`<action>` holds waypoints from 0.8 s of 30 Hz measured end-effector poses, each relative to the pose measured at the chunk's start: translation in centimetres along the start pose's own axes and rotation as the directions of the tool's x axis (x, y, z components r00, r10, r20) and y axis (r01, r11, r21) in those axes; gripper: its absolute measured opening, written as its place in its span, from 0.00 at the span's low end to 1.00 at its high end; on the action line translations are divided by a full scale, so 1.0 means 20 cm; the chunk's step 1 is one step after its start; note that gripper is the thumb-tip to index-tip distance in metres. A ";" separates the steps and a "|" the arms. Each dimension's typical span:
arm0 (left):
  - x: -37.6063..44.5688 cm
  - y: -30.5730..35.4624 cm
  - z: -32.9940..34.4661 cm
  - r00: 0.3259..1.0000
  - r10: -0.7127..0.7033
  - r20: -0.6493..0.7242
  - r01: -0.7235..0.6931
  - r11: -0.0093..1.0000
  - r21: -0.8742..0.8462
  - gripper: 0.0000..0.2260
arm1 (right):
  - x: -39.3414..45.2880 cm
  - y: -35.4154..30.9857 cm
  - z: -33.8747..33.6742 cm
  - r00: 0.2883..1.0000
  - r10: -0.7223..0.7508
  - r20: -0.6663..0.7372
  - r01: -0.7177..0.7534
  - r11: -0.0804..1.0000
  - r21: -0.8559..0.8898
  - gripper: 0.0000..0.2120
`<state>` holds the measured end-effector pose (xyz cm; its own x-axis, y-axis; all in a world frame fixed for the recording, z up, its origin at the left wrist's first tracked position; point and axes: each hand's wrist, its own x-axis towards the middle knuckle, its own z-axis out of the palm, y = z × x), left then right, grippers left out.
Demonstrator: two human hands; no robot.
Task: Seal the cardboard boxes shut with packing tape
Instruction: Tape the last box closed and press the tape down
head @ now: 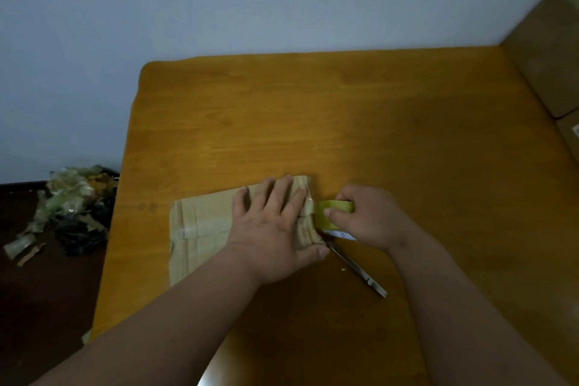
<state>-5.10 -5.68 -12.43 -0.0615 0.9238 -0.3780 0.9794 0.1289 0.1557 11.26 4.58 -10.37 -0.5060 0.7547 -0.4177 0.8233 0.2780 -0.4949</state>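
With my left hand (275, 222) flat on the cardboard box (200, 229) at the surface's (344, 122) near-left, right hand (366, 216) gripping the tape roll (336, 207) just beside its right edge, I'd pull taut, press flat.

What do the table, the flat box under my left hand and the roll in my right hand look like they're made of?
The table: wood or wood veneer, going by its grain lines, with a smooth orange-brown varnished sheen. The box: dull tan cardboard, matte, with folded flaps and a strip of clear tape. The roll: likely plastic packing tape, yellowish and slightly glossy; its core is hidden.
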 end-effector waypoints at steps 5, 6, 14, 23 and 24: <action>0.06 0.01 -0.01 1.000 -0.022 -0.004 0.021 0.993 -0.119 0.42 | 0.01 0.02 0.01 1.000 0.003 0.006 -0.003 0.998 0.070 0.10; 0.06 0.00 0.00 1.000 -0.007 0.003 0.007 0.991 -0.133 0.41 | 0.01 0.02 0.00 1.000 0.003 0.012 -0.004 0.997 0.074 0.10; 0.05 0.02 0.03 0.999 -0.037 -0.020 0.034 0.989 -0.141 0.30 | 0.02 0.06 0.00 1.000 -0.003 0.008 0.002 0.994 0.111 0.10; 0.09 0.01 -0.08 0.991 -0.035 0.128 0.049 0.993 -0.108 0.57 | 0.01 0.12 0.02 0.999 0.044 -0.018 -0.039 0.975 0.218 0.18; 0.07 0.03 -0.08 0.990 -0.015 0.142 0.023 0.998 -0.059 0.59 | 0.01 0.13 0.02 0.999 0.047 -0.008 -0.044 0.972 0.231 0.18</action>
<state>-4.84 -3.67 -11.51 -0.0479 0.8611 -0.5061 0.9645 0.1716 0.2008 13.14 5.14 -12.05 -0.4643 0.7717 -0.4346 0.7630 0.0994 -0.6387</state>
